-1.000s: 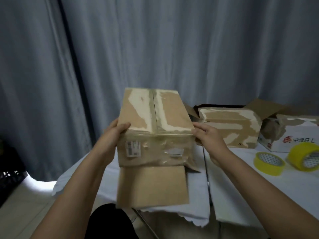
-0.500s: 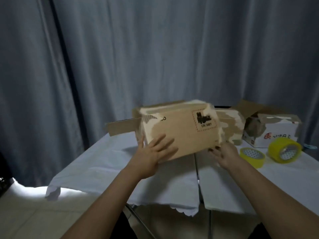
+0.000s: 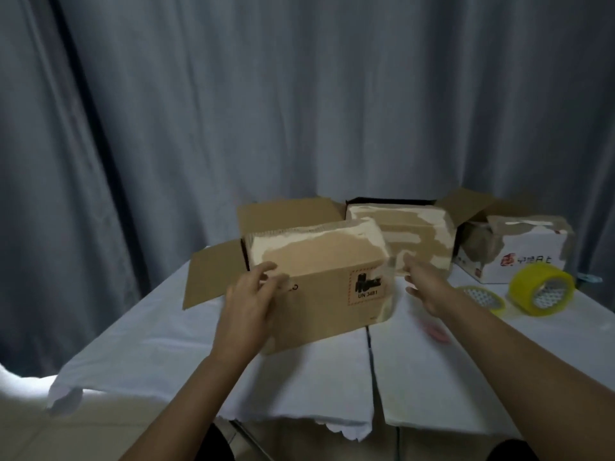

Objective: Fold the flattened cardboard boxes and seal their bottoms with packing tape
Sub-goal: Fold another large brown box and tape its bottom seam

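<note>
brown cardboard box [image 3: 319,281], torn-paper patches, flaps open; left hand [image 3: 249,307] flat against its front, right hand [image 3: 429,287] spread beside it.

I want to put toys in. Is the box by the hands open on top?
Open. The box stands on the table with top flaps spread outward.

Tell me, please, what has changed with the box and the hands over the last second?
The cardboard box was turned over from its taped bottom facing up and set on the table, opening upward, flaps out. The right hand let go and now hovers open beside it; the left hand rests flat on the front. The other boxes and both tape rolls stayed put.
</note>
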